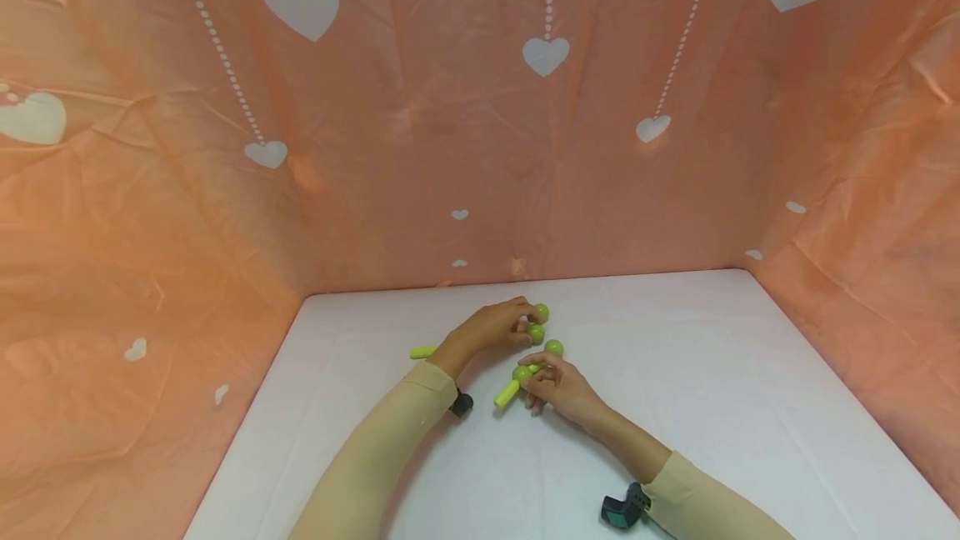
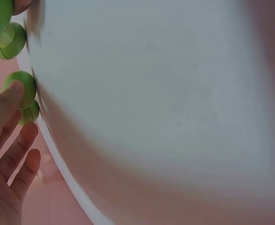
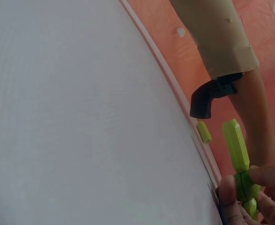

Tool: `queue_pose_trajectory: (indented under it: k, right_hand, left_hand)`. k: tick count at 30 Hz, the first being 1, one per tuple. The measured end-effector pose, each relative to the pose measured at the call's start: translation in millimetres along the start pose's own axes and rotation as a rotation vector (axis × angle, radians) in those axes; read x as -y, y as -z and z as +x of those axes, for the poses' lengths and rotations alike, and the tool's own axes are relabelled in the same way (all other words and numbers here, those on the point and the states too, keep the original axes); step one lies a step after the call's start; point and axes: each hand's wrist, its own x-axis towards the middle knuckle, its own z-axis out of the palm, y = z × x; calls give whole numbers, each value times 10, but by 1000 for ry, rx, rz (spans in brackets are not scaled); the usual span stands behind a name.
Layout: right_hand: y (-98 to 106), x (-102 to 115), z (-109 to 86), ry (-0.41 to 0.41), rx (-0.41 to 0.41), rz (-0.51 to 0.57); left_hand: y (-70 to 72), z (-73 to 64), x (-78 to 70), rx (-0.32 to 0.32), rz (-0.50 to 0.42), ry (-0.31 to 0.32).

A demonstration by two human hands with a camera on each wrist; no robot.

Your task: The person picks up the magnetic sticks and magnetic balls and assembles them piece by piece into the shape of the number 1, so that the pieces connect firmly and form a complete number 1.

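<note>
In the head view my left hand (image 1: 487,328) reaches across to two green balls (image 1: 536,334) at the middle of the table. Its thumb presses one green ball (image 2: 27,86) in the left wrist view; the other fingers are spread loosely, and a second ball shows just behind. My right hand (image 1: 570,394) pinches a toy of green balls and ribbed yellow-green sticks (image 1: 507,394) by one ball (image 3: 245,186) between thumb and finger. One stick extends past that ball toward the left; the toy's other ball (image 1: 553,347) lies at the far end.
Another yellow-green stick (image 1: 422,352) lies beyond the left wrist, partly hidden by it. A white-covered table (image 1: 675,357) stretches out on both sides of the hands. Orange cloth with white hearts (image 1: 450,123) walls it in at the back and sides. Each wrist wears a black device (image 1: 626,508).
</note>
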Motion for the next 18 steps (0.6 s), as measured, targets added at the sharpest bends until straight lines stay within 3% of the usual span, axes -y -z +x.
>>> queue_pose_trajectory:
  k: [8, 18]
  right_hand:
    - [-1, -11, 0, 10, 2, -2]
    - [1, -34, 17, 22, -9, 22]
  left_hand:
    - [10, -60, -15, 3, -13, 21]
    - [45, -262, 20, -62, -61, 73]
